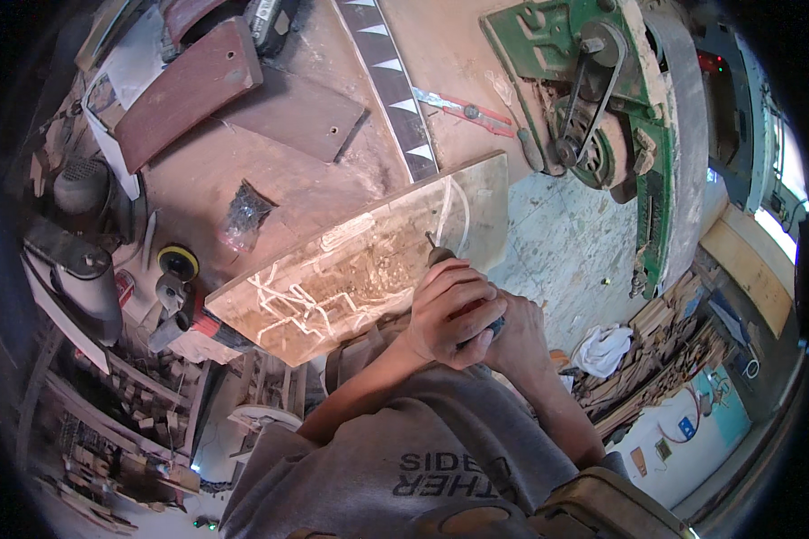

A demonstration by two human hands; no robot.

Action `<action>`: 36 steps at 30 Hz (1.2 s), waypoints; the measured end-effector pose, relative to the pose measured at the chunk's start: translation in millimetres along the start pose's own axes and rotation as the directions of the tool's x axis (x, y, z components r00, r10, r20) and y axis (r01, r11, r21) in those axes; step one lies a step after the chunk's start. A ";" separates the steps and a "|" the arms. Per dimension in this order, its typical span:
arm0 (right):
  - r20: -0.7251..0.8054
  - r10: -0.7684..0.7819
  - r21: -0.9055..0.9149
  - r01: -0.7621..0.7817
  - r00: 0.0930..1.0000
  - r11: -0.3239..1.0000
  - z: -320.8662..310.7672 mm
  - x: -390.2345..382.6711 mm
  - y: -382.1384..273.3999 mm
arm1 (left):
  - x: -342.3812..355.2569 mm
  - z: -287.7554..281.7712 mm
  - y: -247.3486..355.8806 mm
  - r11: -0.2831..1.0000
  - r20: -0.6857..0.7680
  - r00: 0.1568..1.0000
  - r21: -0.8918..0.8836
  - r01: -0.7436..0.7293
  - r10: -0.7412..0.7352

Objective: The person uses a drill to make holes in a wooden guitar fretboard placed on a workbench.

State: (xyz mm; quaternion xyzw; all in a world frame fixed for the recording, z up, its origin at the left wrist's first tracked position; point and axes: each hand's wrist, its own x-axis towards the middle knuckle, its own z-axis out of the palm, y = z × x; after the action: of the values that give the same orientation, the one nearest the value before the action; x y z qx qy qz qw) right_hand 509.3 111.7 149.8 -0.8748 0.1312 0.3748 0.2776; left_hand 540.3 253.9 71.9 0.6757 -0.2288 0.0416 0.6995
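Note:
My left hand point(458, 313) is wrapped round the front of a dark power drill point(440, 257), its thin bit pointing away from me. Just behind it my right hand point(518, 334) is closed round the rear of the tool, which the hands mostly hide. The bit's tip is over the right part of a brown wooden board point(386, 256); whether it touches the surface, I cannot tell. Pale curved and zigzag lines run across the board, with light dust or chips on its middle. The board sits at a slant on the near edge of the workbench point(315, 202).
Reddish-brown panels point(193, 94) with holes lie at the far left. A patterned strip point(391, 76) and a red-handled tool point(472, 111) lie beyond the board. At right stands a green belt-driven machine point(593, 117). An angle grinder point(173, 287) and a small plastic bag point(245, 216) are at left.

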 end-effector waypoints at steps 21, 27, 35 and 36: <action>0.183 -0.055 -0.166 0.086 0.982 0.982 -25.7 23.8 7.8 | -7.6 13.9 -5.6 0.994 -0.047 0.999 0.112 0.008 -0.003; 0.243 -0.099 -0.305 0.173 0.965 0.937 -40.4 33.4 7.4 | -13.2 18.8 1.2 0.984 -0.092 0.994 0.167 0.069 -0.054; 0.035 -0.204 -0.003 0.204 0.978 0.979 -30.7 24.4 28.0 | 1.5 22.4 7.4 0.962 -0.040 0.998 0.265 0.063 -0.054; 0.014 -0.220 -0.025 0.220 0.975 0.975 -27.7 23.0 26.3 | -0.6 20.9 6.7 0.965 -0.056 0.997 0.254 0.065 -0.052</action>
State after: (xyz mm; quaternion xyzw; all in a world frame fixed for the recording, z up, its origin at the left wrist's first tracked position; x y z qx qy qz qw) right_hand 529.7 73.7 138.6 -0.8854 0.0270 0.3484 0.3064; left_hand 531.8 234.5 77.5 0.7653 -0.1843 0.0667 0.6131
